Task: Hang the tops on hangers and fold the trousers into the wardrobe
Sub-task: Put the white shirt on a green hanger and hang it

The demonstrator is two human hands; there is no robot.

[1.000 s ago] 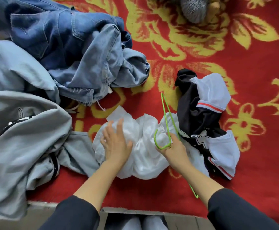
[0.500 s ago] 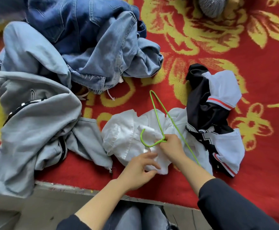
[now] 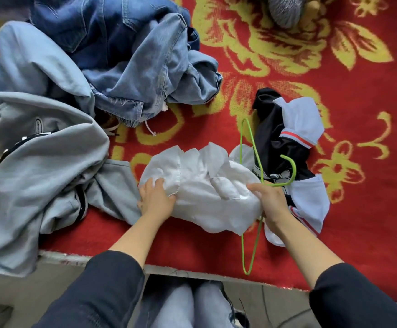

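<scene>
Fingers [image 3: 156, 185] of my left hand [image 3: 156, 200] are curled into the left end of the white top [image 3: 207, 185], pinching a fold of its hemmed edge. On the other side, my right hand [image 3: 272, 200] is clenched around the neck of the green wire hanger [image 3: 252, 147], and the same hand presses against the right end of the white top; whether it also pinches the cloth I cannot tell from here. The hanger's hook curves up to the right over the black and white jersey [image 3: 287, 147], one shoulder loop rises above the white top, and its other loop hangs down past my wrist toward the near edge of the red and yellow rug [image 3: 311, 67].

The white top lies bunched in a crumpled roll between my two hands, resting on the rug. Just beside it on the right, partly under my hand, sits the jersey with its red-striped cuff turned up. To the left, the grey hoodie [image 3: 46, 176] sprawls wide, one sleeve reaching the white top and touching it near my left hand. Behind the hoodie, a pale blue garment [image 3: 32, 62] and the heap of jeans [image 3: 126, 55], dark denim over lighter denim, are piled together, well apart from the hanger. At the far edge of the rug I see a grey fuzzy thing [image 3: 285, 8], cut off by the frame. My dark sleeves [image 3: 103, 292] are pushed up the forearms, and my knees in light denim show below the rug's edge.
</scene>
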